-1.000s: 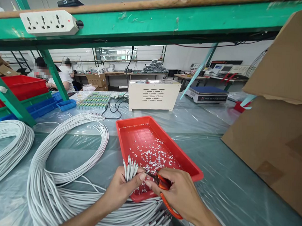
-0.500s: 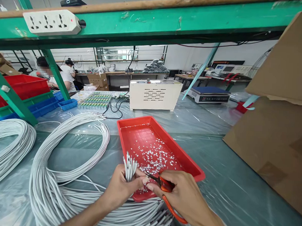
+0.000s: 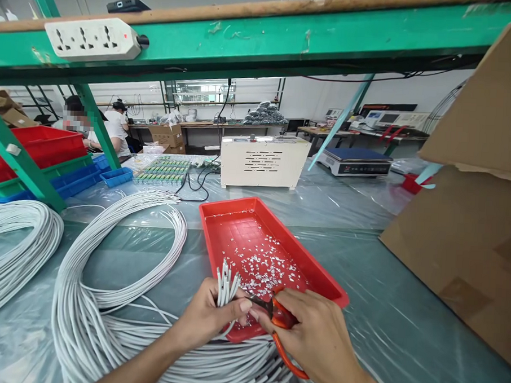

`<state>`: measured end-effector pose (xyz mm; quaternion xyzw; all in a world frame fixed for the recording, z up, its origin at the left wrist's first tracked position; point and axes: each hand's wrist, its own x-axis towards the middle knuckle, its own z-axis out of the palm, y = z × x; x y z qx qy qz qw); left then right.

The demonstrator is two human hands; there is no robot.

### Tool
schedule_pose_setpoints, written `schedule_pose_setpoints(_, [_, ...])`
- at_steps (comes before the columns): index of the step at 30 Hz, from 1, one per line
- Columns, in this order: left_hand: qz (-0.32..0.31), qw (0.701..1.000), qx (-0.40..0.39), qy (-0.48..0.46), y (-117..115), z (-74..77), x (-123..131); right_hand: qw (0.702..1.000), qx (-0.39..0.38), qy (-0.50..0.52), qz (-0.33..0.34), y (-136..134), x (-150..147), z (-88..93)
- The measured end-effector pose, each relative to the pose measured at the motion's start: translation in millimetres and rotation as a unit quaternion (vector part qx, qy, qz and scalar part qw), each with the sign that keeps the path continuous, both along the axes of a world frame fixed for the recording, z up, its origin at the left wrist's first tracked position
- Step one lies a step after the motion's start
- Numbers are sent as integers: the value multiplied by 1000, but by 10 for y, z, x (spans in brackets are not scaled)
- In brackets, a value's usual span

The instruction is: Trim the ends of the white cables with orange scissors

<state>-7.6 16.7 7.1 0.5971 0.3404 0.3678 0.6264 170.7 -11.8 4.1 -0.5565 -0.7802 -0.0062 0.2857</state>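
Note:
My left hand is closed around a small bunch of white cables, whose cut ends point up. In my right hand is a pair of orange-handled scissors; the dark blades lie at my left thumb and fingertips. What sits between the blades is too small to make out. Both hands are over the near end of a red tray, which has many small white and silvery scraps scattered in it. Below my forearms a thick bundle of white cables lies on the table.
Coiled white cables cover the left side, with another coil beyond. A cream metal box stands behind the tray, a scale to its right. Cardboard rises at right. A green beam crosses overhead. Two people sit far left.
The cable bunch and my left hand have shifted slightly right. The scissors' handles have swung a little to the left, with the blades still near my left fingertips.

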Motion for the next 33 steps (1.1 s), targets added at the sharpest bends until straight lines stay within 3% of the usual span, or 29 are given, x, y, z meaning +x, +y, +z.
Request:
schedule_pose_setpoints(7, [50, 998, 23, 28, -61, 9, 32, 994, -104, 21, -5, -31, -22, 23])
schedule_pose_setpoints(12, [170, 968, 160, 87, -176, -36, 75, 987, -156, 23, -36, -58, -79, 36])
schedule_pose_setpoints(14, [186, 956, 195, 112, -193, -53, 83, 982, -181, 22, -46, -55, -101, 41])
schedule_pose_setpoints(18, [172, 975, 101, 94, -155, -3, 96, 978, -206, 21, -38, -28, -96, 41])
schedule_pose_setpoints(23, [159, 984, 18, 78, -92, 86, 103, 989, -134, 51, -26, 16, 31, 53])
schedule_pose_setpoints(29, [89, 995, 8, 41, -103, 74, 112, 982, 66, 87, 153, 20, 110, 119])
schedule_pose_setpoints(33, [58, 997, 12, 40, -120, 82, 129, 978, 116, 36, 170, 9, 85, 136])
